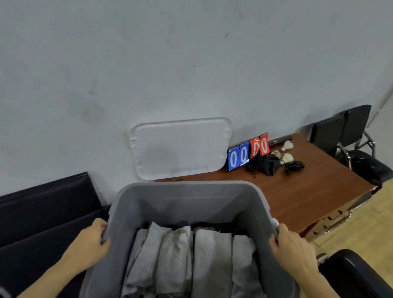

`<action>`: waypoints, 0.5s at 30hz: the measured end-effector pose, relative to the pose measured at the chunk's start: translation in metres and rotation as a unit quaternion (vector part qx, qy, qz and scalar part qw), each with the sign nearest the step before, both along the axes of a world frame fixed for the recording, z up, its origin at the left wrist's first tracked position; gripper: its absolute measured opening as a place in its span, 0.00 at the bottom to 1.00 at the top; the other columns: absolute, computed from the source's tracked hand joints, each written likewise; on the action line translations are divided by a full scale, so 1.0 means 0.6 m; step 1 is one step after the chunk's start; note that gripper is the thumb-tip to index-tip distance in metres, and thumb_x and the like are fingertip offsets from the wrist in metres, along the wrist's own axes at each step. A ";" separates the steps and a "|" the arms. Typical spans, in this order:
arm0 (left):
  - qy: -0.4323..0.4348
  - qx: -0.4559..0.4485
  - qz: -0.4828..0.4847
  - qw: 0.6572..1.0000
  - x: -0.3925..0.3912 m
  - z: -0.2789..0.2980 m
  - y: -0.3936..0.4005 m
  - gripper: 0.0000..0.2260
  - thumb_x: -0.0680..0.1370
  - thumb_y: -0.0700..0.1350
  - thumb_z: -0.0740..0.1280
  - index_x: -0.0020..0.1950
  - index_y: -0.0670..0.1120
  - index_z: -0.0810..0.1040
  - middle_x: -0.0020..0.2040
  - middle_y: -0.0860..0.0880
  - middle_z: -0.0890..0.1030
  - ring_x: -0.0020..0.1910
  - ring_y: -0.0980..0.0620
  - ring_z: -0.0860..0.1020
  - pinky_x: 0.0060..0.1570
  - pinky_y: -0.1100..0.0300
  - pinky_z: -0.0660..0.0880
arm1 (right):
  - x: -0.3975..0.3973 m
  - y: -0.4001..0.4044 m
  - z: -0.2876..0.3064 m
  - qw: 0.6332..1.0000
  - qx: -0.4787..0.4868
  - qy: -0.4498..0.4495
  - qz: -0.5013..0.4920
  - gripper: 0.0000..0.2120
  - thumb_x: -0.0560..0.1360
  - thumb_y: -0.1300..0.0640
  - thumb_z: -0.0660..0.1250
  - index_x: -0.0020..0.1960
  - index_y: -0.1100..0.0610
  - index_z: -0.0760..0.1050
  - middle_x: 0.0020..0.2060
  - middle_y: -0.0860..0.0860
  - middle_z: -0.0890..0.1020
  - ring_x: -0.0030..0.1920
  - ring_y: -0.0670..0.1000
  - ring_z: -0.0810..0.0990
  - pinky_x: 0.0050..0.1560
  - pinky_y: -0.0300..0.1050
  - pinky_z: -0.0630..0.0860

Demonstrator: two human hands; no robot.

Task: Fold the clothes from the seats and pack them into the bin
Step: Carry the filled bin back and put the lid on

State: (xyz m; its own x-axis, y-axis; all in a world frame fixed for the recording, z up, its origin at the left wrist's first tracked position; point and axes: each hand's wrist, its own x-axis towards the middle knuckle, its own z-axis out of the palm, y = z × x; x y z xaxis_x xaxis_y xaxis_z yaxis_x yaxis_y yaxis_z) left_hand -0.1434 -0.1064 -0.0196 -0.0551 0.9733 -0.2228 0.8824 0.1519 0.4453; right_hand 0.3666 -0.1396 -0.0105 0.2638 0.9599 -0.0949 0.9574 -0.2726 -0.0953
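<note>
My left hand [90, 239] and right hand [289, 250] each grip a side rim of the grey bin [186, 196], folded clothes [194, 264] packed in rows inside, so I should carry it level with equal pull

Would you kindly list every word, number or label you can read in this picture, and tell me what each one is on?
"0 0" in white digits on the blue flip cards of the scoreboard standing on the wooden desk.
"0 0" in white digits on the scoreboard's red flip cards; these are tilted and slightly blurred.
No lettering can be made out on the grey bin, the white lid or the folded clothes.
</note>
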 end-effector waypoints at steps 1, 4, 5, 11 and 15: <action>0.003 0.004 0.001 1.000 0.012 -0.002 0.009 0.10 0.81 0.44 0.69 0.60 0.48 0.72 0.46 0.54 0.79 0.39 0.60 0.76 0.39 0.59 0.77 | 0.015 0.010 -0.007 1.000 -0.001 0.004 0.003 0.08 0.84 0.45 0.57 0.55 0.49 0.69 0.35 0.43 0.77 0.30 0.44 0.75 0.26 0.39 0.65; 0.013 0.001 0.013 1.000 0.043 -0.013 0.041 0.10 0.81 0.45 0.69 0.59 0.49 0.72 0.47 0.52 0.81 0.41 0.55 0.79 0.45 0.50 0.81 | 0.057 0.055 -0.027 1.000 -0.003 0.011 0.019 0.08 0.84 0.45 0.57 0.55 0.49 0.69 0.37 0.43 0.78 0.32 0.46 0.78 0.28 0.41 0.69; 0.013 0.003 0.022 1.000 0.052 -0.019 0.052 0.10 0.80 0.45 0.69 0.60 0.49 0.72 0.48 0.52 0.82 0.42 0.54 0.80 0.46 0.49 0.81 | 0.069 0.076 -0.033 1.000 -0.003 0.011 0.027 0.08 0.84 0.45 0.57 0.55 0.49 0.68 0.37 0.43 0.78 0.33 0.46 0.78 0.29 0.41 0.70; -0.010 0.015 0.074 0.997 0.112 -0.067 0.125 0.11 0.80 0.44 0.70 0.60 0.46 0.72 0.47 0.51 0.80 0.41 0.56 0.78 0.41 0.55 0.78 | 0.123 0.214 -0.079 0.998 -0.010 0.007 0.069 0.07 0.84 0.45 0.58 0.52 0.48 0.67 0.36 0.44 0.78 0.31 0.41 0.77 0.28 0.36 0.67; -0.024 0.004 0.106 0.994 0.160 -0.077 0.161 0.11 0.82 0.42 0.69 0.61 0.44 0.71 0.47 0.50 0.80 0.39 0.58 0.76 0.34 0.62 0.72 | 0.164 0.311 -0.098 0.997 -0.004 -0.008 0.081 0.10 0.84 0.45 0.58 0.56 0.52 0.69 0.39 0.46 0.81 0.37 0.52 0.83 0.32 0.47 0.74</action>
State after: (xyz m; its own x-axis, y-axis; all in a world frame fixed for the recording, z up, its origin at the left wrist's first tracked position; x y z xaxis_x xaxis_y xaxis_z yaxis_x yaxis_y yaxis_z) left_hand -0.0477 -0.0101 -0.0658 -0.2481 0.9429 -0.2222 0.8090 0.3279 0.4878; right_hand 0.4651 0.0469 -0.0690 0.1077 0.9891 -0.1005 0.9903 -0.1157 -0.0771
